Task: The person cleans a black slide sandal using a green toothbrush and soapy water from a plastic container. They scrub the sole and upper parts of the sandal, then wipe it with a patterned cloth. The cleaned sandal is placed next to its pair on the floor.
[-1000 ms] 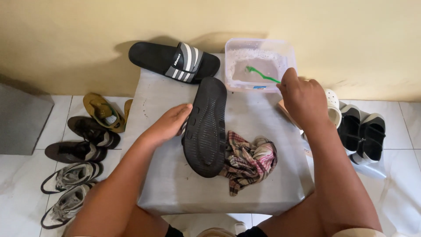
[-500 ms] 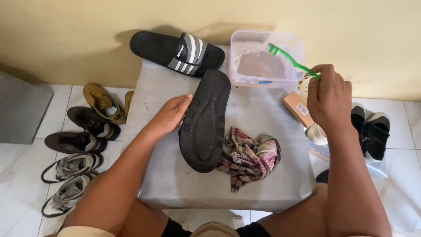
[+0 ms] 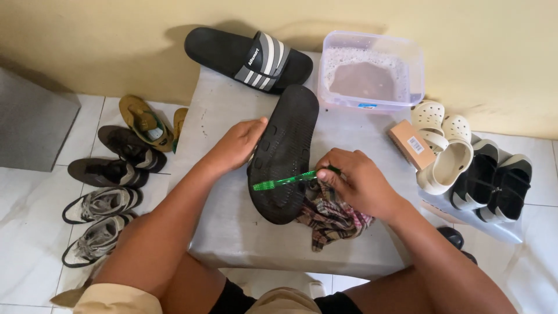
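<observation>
A low grey desk (image 3: 232,232) stands against a plain yellow wall (image 3: 87,40), on a floor of white marbled tiles (image 3: 29,232). On the desk lie two black slides: one upright with grey and white stripes (image 3: 247,55) at the far edge, and one turned sole-up (image 3: 283,154) in the middle. The left hand (image 3: 235,145) presses flat against the left edge of the overturned slide, its grip open. The right hand (image 3: 357,180) has its grip closed around one green toothbrush (image 3: 285,181), whose bristles lie on the sole near its near end. One checked cloth (image 3: 328,215) lies under that hand. One clear tub of soapy brown water (image 3: 369,72) sits at the far right. Left of the desk, six worn shoes (image 3: 102,203) lie in a loose column; right of it, cream clogs (image 3: 442,148), black shoes (image 3: 494,183) and one small brown box (image 3: 411,144).
</observation>
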